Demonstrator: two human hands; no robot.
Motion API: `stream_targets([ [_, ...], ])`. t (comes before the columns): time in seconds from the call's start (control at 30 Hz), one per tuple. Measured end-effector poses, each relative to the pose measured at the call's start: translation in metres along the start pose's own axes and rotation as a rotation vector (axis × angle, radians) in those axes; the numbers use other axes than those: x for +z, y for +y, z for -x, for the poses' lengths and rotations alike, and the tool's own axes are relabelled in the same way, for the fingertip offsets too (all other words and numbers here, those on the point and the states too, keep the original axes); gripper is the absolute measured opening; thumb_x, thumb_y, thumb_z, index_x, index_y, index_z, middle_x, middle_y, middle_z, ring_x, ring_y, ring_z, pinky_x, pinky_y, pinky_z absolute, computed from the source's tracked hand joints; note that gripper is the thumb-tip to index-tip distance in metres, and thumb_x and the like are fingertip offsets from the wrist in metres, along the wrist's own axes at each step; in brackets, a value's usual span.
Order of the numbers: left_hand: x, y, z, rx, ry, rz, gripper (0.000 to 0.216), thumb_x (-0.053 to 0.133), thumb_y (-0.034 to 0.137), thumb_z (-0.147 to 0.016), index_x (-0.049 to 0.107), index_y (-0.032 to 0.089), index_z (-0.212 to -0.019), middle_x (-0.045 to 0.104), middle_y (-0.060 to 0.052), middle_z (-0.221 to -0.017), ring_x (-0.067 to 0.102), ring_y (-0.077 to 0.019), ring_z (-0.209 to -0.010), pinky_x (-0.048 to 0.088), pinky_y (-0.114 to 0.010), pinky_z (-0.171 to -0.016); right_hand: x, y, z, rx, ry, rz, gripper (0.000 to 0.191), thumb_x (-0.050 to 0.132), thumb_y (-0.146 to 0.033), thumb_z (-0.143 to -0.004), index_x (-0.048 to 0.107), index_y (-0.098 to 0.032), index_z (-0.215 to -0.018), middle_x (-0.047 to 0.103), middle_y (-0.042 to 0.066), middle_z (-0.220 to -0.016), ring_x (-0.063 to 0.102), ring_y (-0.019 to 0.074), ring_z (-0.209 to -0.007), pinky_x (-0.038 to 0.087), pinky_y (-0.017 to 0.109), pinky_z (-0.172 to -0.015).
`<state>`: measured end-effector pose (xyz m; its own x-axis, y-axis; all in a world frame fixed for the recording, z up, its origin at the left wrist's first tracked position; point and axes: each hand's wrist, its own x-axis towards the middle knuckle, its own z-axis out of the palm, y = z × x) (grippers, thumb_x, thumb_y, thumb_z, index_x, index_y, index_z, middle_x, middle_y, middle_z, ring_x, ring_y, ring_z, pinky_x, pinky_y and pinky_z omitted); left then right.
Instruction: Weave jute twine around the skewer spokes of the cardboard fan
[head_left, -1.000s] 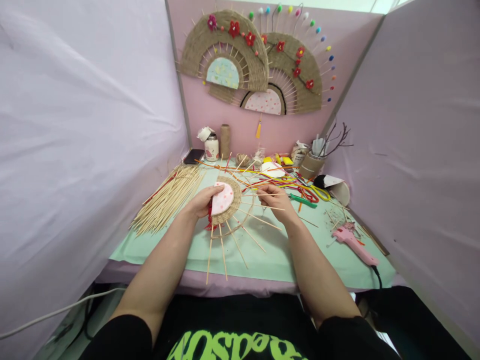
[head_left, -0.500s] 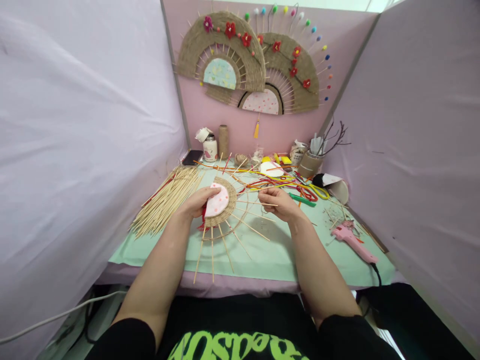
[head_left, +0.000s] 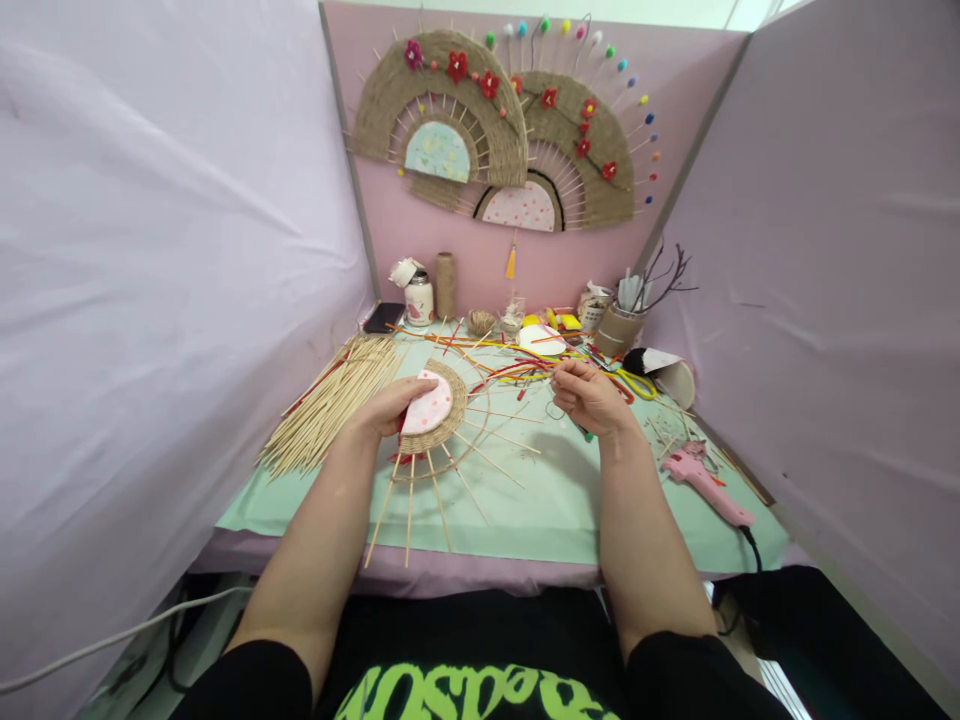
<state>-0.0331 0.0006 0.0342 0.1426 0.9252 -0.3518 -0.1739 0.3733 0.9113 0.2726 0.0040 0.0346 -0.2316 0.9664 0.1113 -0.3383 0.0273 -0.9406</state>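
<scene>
My left hand is closed on the left edge of a half-round fan, its thumb on the pink spotted centre. A woven twine band borders that centre, and thin bamboo sticks fan out from it to the right and downward. A fine strand arcs across the sticks outside the band. Red material peeks out under the fan by my left fingers. To the right, apart from the stick ends, my right hand is raised in a pinch. A thin loop of twine shows just below its fingertips; what lies between them is mostly hidden.
Loose bamboo sticks are piled at left. A pink glue gun lies at right, its cord over the edge. Coloured pipe cleaners, a ball of twine and a pot of twigs stand behind. Finished fans hang on the back wall.
My right hand has moved right, away from the fan's sticks, still pinched. The thin loop under it shifted along. The fan has tilted slightly and moved a little left in my left hand.
</scene>
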Motion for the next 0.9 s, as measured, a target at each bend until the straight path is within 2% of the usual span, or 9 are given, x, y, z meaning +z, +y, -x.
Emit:
stream_targets([
  [0.13, -0.003, -0.002, -0.001, -0.022, -0.033, -0.014, 0.009, 0.068, 0.021, -0.074, 0.066, 0.015, -0.080, 0.071, -0.008, -0.065, 0.067, -0.0198, -0.057, 0.052, -0.028, -0.055, 0.004, 0.002, -0.001, -0.061, 0.030, 0.014, 0.029, 0.082, -0.032, -0.060, 0.059, -0.021, -0.074, 0.050, -0.003, -0.061, 0.028, 0.0054, -0.048, 0.019, 0.021, -0.042],
  [0.33, 0.001, 0.000, 0.005, -0.034, -0.080, 0.067, 0.006, 0.063, 0.016, -0.078, 0.064, 0.012, -0.073, 0.070, -0.008, -0.064, 0.064, -0.0154, -0.052, 0.051, -0.023, -0.050, 0.012, 0.005, -0.002, -0.054, 0.069, 0.043, 0.027, 0.082, -0.030, -0.059, 0.060, -0.020, -0.072, 0.052, -0.003, -0.064, 0.039, 0.0055, -0.054, 0.029, 0.019, -0.046],
  [0.53, 0.005, 0.004, 0.011, -0.047, -0.103, 0.121, 0.010, 0.056, 0.012, -0.084, 0.064, 0.008, -0.079, 0.070, -0.008, -0.065, 0.066, -0.0138, -0.053, 0.053, -0.021, -0.052, 0.012, 0.009, -0.001, 0.013, -0.044, 0.150, 0.026, 0.081, -0.028, -0.057, 0.069, -0.019, -0.078, 0.057, -0.002, -0.065, 0.045, 0.0072, -0.056, 0.033, 0.022, -0.052],
  [0.63, 0.007, 0.002, 0.012, -0.040, -0.122, 0.119, 0.009, 0.057, 0.011, -0.084, 0.062, 0.009, -0.077, 0.069, -0.006, -0.063, 0.064, -0.0123, -0.051, 0.051, -0.019, -0.049, 0.012, 0.013, -0.003, -0.013, -0.036, 0.250, 0.020, 0.079, -0.029, -0.057, 0.070, -0.019, -0.072, 0.061, -0.001, -0.068, 0.048, 0.0096, -0.060, 0.035, 0.024, -0.056],
  [0.77, 0.013, -0.005, 0.012, -0.049, -0.235, 0.065, 0.006, 0.065, 0.013, -0.079, 0.061, 0.009, -0.076, 0.069, -0.005, -0.063, 0.064, -0.0121, -0.050, 0.050, -0.019, -0.047, 0.022, 0.022, -0.008, -0.132, -0.001, 0.426, 0.018, 0.074, -0.035, -0.064, 0.069, -0.018, -0.068, 0.063, 0.001, -0.070, 0.051, 0.0124, -0.064, 0.038, 0.027, -0.062],
  [0.9, 0.016, -0.010, 0.013, -0.104, -0.340, -0.042, 0.017, 0.075, 0.019, -0.071, 0.063, 0.008, -0.075, 0.069, -0.006, -0.063, 0.063, -0.0132, -0.050, 0.048, -0.019, -0.045, 0.035, 0.028, -0.010, -0.185, -0.030, 0.491, 0.019, 0.072, -0.036, -0.065, 0.067, -0.017, -0.066, 0.062, 0.001, -0.069, 0.050, 0.0129, -0.066, 0.039, 0.029, -0.065],
])
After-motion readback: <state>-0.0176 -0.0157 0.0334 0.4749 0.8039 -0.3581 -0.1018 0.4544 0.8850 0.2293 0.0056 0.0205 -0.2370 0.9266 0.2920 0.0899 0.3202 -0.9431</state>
